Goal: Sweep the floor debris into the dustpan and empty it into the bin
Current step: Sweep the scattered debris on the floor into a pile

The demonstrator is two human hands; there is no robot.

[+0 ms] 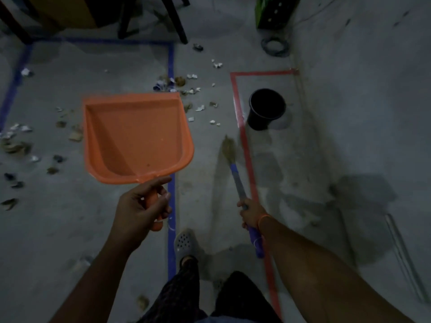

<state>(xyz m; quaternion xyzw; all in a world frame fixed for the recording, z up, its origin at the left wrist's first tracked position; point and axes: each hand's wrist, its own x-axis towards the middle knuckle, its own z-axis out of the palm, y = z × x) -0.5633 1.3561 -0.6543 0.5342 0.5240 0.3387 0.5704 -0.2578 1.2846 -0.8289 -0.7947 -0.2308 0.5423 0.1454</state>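
Note:
My left hand grips the handle of an orange dustpan, held above the floor with its pan empty. A small broom with a blue and grey handle is held by my right hand; its straw head points forward to the floor near the red tape. A black bin stands upright inside the red-taped area. Paper scraps and dry leaves lie scattered beyond the dustpan, and more debris lies at the left.
Blue tape marks a rectangle on the concrete floor at left, red tape another at right. Dark chair legs stand at the back, with a green-and-black bag and a coiled cable. My sandalled foot is below.

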